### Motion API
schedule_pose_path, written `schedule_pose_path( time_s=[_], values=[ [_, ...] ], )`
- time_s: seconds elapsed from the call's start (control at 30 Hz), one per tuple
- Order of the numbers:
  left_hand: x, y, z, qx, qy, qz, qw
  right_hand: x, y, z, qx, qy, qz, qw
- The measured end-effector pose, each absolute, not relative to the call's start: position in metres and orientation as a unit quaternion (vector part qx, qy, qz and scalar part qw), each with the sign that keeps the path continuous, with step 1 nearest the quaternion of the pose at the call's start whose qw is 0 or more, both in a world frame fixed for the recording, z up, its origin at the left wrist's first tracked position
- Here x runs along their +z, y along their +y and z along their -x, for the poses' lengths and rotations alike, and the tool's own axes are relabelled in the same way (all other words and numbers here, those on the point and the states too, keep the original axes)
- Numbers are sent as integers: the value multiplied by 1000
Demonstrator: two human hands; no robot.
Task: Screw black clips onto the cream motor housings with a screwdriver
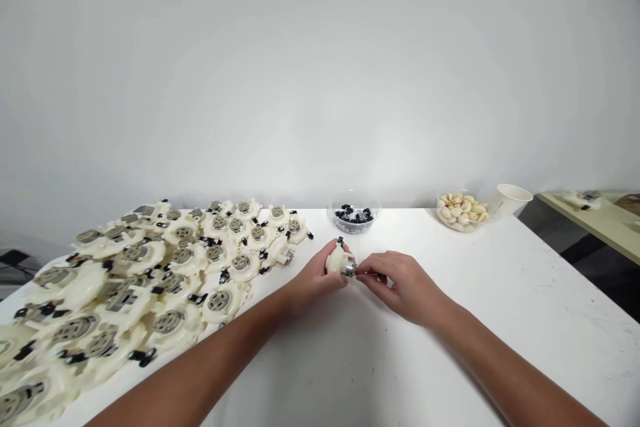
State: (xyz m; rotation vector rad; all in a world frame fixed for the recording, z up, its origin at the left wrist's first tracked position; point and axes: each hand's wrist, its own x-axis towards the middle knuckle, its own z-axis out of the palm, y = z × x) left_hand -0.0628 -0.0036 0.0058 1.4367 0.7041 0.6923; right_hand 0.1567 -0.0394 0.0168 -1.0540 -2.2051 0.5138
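Holding: your left hand [313,278] curled around cream plastic housing [336,260], mid-desk [550,320].
Pinching: your right hand [400,287] closed on silver metal cylinder [349,267] at housing's end.
Rest: more housings [220,301] along desk's left side; bowl of black parts [354,231] at back edge.

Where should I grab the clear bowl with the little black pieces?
Pinch the rim of the clear plastic bowl on its right side, reaching in from the right. The bowl is round, and the black pieces sit low inside, so the rim is free. That way also avoids the left hand and right hand working just in front.
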Motion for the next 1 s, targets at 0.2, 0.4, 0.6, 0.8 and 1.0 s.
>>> schedule_pose_path(
  time_s=[0.2, 0.4, 0.6, 0.8, 1.0],
  values=[
    [11, -5, 62, 297, 302, -635, 646, 16, -44, -155, 194, -835, 415, 306],
    [8, -5, 61, 310, 294, -629, 649, 5, -41, -152, 133, -832, 434, 318],
    [8, -6, 59, 319, 296, -628, 645, 2, -41, -149, 93, -828, 449, 322],
    [6, -7, 58, 337, 300, -625, 637, 0, -42, -147, 56, -828, 456, 322],
    [-5, -8, 55, 366, 312, -612, 628, -3, -42, -147, 21, -824, 467, 321]
  ],
)
